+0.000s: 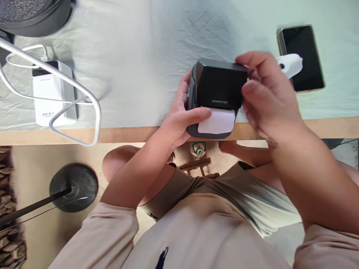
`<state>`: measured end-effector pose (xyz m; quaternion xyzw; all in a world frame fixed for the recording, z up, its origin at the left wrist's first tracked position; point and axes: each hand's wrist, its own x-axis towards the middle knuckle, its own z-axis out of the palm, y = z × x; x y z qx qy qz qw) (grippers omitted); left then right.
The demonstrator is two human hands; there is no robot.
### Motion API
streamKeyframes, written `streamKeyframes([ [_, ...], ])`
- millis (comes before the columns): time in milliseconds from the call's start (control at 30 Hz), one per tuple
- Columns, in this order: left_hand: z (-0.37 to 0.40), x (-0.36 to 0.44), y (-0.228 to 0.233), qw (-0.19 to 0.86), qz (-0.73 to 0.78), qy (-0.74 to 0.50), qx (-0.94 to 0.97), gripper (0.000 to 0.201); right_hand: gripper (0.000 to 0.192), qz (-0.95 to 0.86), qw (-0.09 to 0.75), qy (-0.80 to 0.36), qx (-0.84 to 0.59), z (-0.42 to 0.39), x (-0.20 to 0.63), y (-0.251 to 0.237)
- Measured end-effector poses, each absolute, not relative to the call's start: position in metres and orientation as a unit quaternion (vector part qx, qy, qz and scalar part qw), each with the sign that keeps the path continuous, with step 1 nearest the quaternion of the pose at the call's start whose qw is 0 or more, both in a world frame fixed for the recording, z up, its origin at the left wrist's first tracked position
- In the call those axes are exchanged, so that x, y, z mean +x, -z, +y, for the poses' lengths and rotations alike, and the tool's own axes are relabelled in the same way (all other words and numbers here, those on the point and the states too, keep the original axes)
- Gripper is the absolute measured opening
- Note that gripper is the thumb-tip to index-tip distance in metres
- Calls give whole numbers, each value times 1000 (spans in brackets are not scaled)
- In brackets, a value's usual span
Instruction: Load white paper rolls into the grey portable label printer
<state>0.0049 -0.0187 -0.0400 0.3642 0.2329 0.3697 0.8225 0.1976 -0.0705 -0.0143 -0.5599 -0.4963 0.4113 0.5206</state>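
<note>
A dark label printer (pixel 221 84) with a Niimbot logo is held up over the front edge of the table. White label paper (pixel 217 121) comes out of its lower front. My left hand (pixel 185 112) is closed around the printer's left side, its thumb lying by the paper slot. My right hand (pixel 269 93) has its fingers bent at the printer's upper right corner. Whether those fingers press on the printer or pinch something small, I cannot tell. Just beyond that hand sits a white roll-like piece (pixel 293 65) with a dark hole, partly hidden by the hand.
A black phone (pixel 305 48) lies at the right on the pale tablecloth (pixel 126 67). On the left are a white power bank (pixel 50 99), a looped white cable (pixel 97 123) and a dark round container (pixel 42 22). Below stands a round black base (pixel 74 186) with a pole.
</note>
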Motion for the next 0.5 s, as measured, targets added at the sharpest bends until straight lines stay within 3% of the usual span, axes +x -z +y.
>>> streamKeyframes([
  [67,-20,8,36,836,229,-360,346,77,81,-492,513,-462,-531,-75,191,18],
  [167,-22,12,32,850,242,-341,321,81,80,-469,525,-494,-510,-80,180,16],
  [300,-25,12,25,868,224,-340,284,44,83,-491,513,-460,-533,-84,179,11],
  [400,-25,13,16,885,194,-331,262,21,71,-564,472,-370,-567,-87,188,6],
  [500,-22,19,11,884,228,-327,246,49,55,-592,443,-270,-617,-93,193,-6],
])
